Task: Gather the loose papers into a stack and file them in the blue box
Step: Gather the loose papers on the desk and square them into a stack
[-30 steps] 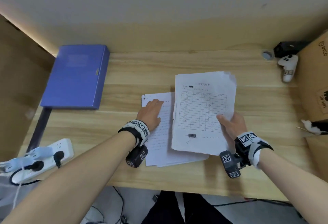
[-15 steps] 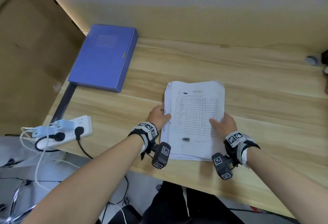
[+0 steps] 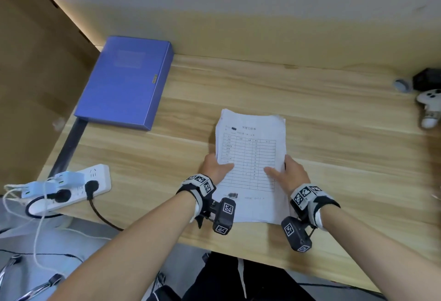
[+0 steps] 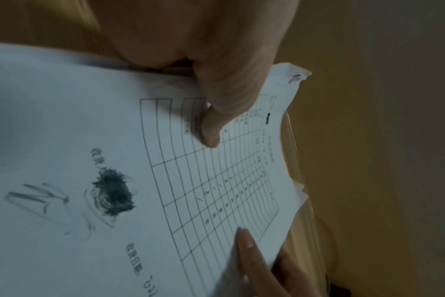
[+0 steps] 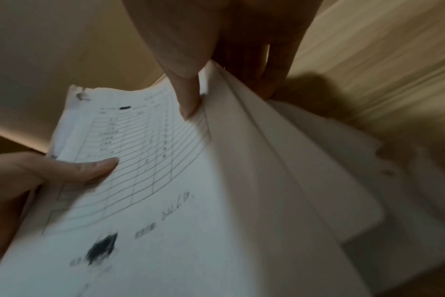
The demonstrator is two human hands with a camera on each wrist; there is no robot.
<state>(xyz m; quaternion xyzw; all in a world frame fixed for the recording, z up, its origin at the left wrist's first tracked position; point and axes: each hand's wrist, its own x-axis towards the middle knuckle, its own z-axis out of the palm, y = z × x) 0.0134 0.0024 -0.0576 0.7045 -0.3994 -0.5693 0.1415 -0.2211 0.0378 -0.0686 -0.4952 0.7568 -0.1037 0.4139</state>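
Both hands (image 3: 216,166) (image 3: 292,174) pinch thin printed paper stack (image 3: 253,148) | closed rectangular blue box (image 3: 126,81)

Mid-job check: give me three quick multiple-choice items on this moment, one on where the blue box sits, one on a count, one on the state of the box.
1. Where is the blue box relative to the paper stack?
A. Far left of it
B. Under it
C. To its right

2. How many hands hold the stack?
A. None
B. One
C. Two

3. The blue box is:
A. Open
B. Closed, lying flat
C. Standing upright

Answers:
1. A, it lies at the desk's far-left corner.
2. C, the left hand and right hand each pinch a side edge, thumbs on top.
3. B, its lid is down and no papers are inside.
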